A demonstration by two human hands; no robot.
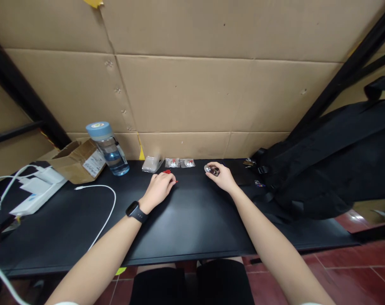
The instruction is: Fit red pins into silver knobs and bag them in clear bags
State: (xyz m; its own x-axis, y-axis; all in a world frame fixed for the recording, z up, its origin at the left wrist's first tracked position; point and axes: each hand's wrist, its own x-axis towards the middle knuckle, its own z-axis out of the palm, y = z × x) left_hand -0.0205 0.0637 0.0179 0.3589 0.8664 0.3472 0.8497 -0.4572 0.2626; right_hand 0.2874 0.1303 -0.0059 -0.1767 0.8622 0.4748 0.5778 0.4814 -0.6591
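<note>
Right of the bottle [112,153] and nearer the body, the desk [192,224] is open. A carton [72,163] blocks the bottle's left, a backpack [325,156] its far right.

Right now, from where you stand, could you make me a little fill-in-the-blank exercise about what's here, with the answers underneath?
1. A dark watch is on the ____ wrist.
2. By the left hand is a small thing coloured ____.
3. The bottle beside the cardboard box has a lid coloured ____.
4. The right hand, holding a shiny object, is between the left hand and the large black ____.

Missing words: left; red; blue; backpack.
</note>
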